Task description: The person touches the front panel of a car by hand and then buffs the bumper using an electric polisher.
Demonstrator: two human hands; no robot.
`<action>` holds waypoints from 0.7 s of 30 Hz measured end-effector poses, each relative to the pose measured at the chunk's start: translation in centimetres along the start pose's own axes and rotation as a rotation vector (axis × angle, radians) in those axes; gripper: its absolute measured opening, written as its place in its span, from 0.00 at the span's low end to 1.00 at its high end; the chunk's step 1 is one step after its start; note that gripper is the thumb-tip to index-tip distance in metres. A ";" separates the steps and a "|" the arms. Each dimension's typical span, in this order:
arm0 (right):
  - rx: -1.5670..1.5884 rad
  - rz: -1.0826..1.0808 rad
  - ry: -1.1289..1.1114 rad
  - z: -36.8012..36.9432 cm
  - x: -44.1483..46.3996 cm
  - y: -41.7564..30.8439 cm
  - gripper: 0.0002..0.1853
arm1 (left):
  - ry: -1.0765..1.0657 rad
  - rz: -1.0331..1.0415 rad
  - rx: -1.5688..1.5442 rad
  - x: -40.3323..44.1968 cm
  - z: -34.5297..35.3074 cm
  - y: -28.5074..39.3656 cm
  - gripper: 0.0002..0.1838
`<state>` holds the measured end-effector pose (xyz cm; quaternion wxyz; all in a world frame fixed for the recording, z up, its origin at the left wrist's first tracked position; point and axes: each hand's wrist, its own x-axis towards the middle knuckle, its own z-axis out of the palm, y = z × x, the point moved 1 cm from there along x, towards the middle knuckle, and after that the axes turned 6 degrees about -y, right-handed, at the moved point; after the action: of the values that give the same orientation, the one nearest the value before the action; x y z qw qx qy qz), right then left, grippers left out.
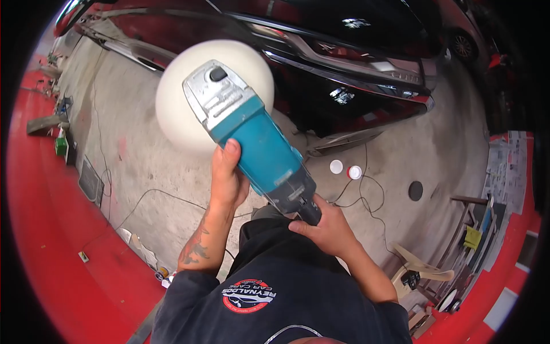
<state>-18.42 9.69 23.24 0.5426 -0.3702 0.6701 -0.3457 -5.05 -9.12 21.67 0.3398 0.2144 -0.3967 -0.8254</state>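
A teal and grey power polisher (pixel 263 150) with a silver head is held in front of my body. My left hand (pixel 228 175) is wrapped round its teal body from the left side, thumb on top. My right hand (pixel 325 228) grips the black rear handle. Beneath the silver head is a large round cream pad (pixel 172 106), its edge blurred. The pad is beside the dark glossy car (pixel 355 86); whether they touch I cannot tell.
A cord (pixel 172 195) runs over the concrete floor (pixel 143 166). A white disc (pixel 336 167) and a red-rimmed tub (pixel 354 172) stand below the car. At the right are a wooden stool (pixel 421 266) and a rack with a yellow cloth (pixel 472 238).
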 end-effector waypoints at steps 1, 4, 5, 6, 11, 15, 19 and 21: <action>0.007 0.005 0.003 -0.2 -0.8 0.5 0.40 | 0.004 -0.010 0.020 -0.6 0.3 -0.8 0.42; -0.040 0.069 0.047 -1.1 -4.1 1.8 0.40 | -0.037 -0.073 0.026 -2.3 2.3 -3.2 0.44; -0.035 0.096 0.066 -1.4 -5.4 2.5 0.39 | -0.043 -0.088 -0.018 -2.7 3.3 -3.9 0.42; -0.018 0.124 0.087 -1.6 -6.6 3.0 0.38 | -0.046 -0.105 -0.062 -3.1 4.5 -4.7 0.41; 0.065 0.207 0.249 -2.6 -12.5 5.6 0.32 | -0.177 -0.270 -0.067 -3.9 9.7 -8.0 0.43; 0.228 0.360 0.373 -3.5 -15.6 6.6 0.27 | -0.300 -0.382 -0.045 -2.6 13.3 -11.2 0.40; 0.331 0.307 0.522 -4.5 -18.1 8.4 0.22 | -0.385 -0.443 -0.046 -1.5 17.1 -14.5 0.37; 0.286 0.325 0.551 -4.8 -18.7 9.1 0.22 | -0.448 -0.458 -0.079 -1.4 17.8 -16.4 0.37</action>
<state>-21.67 30.69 24.95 0.4357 -0.0716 0.7863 -0.4321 -21.58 8.41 19.26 0.0577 0.0977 -0.3706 -0.9218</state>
